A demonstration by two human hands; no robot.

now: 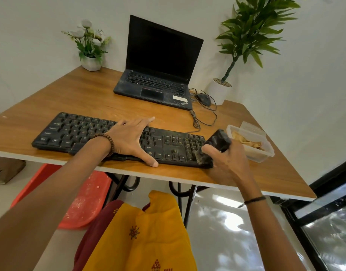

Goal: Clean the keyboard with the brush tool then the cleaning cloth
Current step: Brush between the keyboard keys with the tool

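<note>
Black keyboard [101, 133] lies along the wooden table's [90, 94] near edge. Left hand [133, 139] spread flat, pressing the keyboard's middle. Right hand [228, 159] grips a black brush [213, 149], bristles on the keyboard's right end, at the numpad. Cloth [246, 142] sits in a clear tub [266, 153] just right of the keyboard. Laptop [160, 63] behind the keyboard.

- keyboard [94, 132]: black, pale legends
- brush tool [217, 145]: black
- counter [90, 94]: wood-grain brown, white edge
- laptop [158, 75]: black
- garment [148, 231]: mustard yellow, red motifs
- stool [84, 202]: orange-red
- pots [91, 63]: white
</note>
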